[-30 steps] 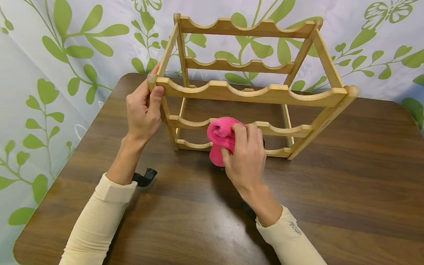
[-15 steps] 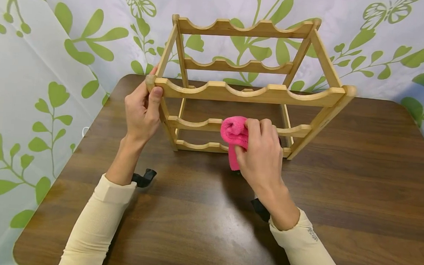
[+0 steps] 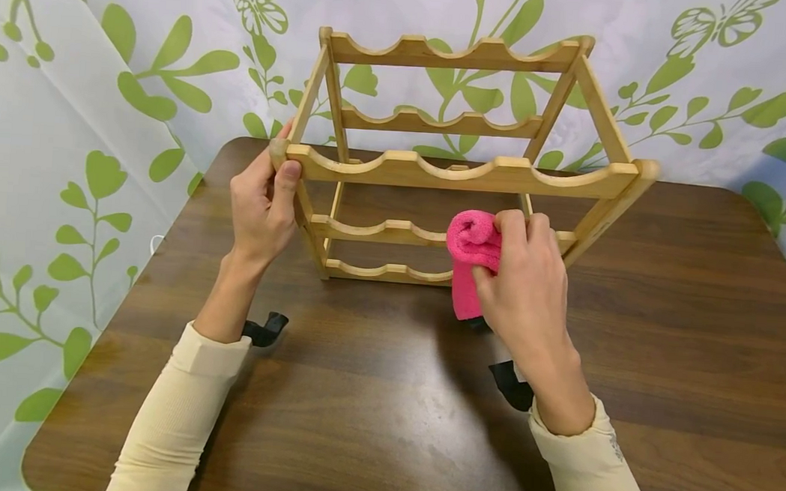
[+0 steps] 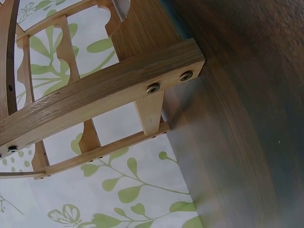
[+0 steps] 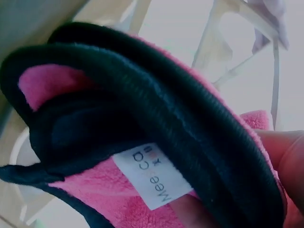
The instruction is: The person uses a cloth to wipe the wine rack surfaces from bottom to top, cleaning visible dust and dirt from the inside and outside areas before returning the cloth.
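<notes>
A light wooden wine rack (image 3: 398,169) with scalloped rails stands upright on the table. At its upper left front corner, my left hand (image 3: 261,200) grips the post, thumb on the near face. My right hand (image 3: 528,291) holds a bunched pink cloth (image 3: 476,239) at the right half of the rack's front, overlapping the middle and lower rails in the head view. Seen from the right wrist, the cloth (image 5: 118,185) has dark edging and a white label (image 5: 154,178). The left wrist view shows the rack's side bar (image 4: 95,92) with screw heads, but not the left hand.
The dark wood-grain table (image 3: 355,423) extends in front of the rack and to its right. Close behind hangs a pale backdrop (image 3: 204,129) printed with green leaves and butterflies. A black strap (image 3: 266,329) juts out beside the left wrist.
My right hand has moved to the right along the rack's front with the pink cloth, from the middle toward the right post. The left hand and the rack have stayed in place.
</notes>
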### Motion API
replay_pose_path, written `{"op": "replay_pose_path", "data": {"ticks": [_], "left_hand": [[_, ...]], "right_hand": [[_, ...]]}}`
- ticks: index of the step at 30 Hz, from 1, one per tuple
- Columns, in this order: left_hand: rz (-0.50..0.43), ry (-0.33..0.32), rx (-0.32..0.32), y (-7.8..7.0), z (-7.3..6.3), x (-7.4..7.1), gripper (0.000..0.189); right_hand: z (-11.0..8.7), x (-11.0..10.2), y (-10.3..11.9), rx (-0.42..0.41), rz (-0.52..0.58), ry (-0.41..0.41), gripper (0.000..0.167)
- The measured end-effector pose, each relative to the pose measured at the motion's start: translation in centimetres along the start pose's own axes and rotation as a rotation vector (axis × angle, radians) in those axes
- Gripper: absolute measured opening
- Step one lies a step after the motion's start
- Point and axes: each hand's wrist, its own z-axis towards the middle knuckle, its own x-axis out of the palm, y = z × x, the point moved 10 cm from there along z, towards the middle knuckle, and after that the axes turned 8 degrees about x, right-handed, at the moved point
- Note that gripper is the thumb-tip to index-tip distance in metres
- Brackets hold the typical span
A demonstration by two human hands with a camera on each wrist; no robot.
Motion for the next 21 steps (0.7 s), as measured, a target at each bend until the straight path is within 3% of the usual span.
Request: {"op": "replay_pose_path", "data": {"ticks": [7,11,13,16,21], "left_hand": [[0.005,0.006,0.005,-0.1,-0.5,0.0,0.061],[-0.014,0.004,-0.025,0.4,-0.6,-0.1,0.063],[-0.035,-0.002,-0.051,0.6,-0.5,-0.2,0.063],[-0.093,-0.022,-0.104,0.9,-0.6,-0.6,0.059],[-0.200,-0.044,-0.239,1.3,-1.1,-1.2,0.034]], "right_hand": [[0.1,-1.0,-0.7,0.007,0.006,-0.001,0.035],[-0.2,-1.9,-0.2,-0.028,0.028,-0.017,0.037],[-0.4,-2.8,0.4,-0.058,0.074,-0.064,0.038],[-1.0,-5.2,1.2,-0.092,0.180,-0.229,0.035],[-2.8,-10.4,0.0,-0.056,0.350,-0.751,0.023]]}}
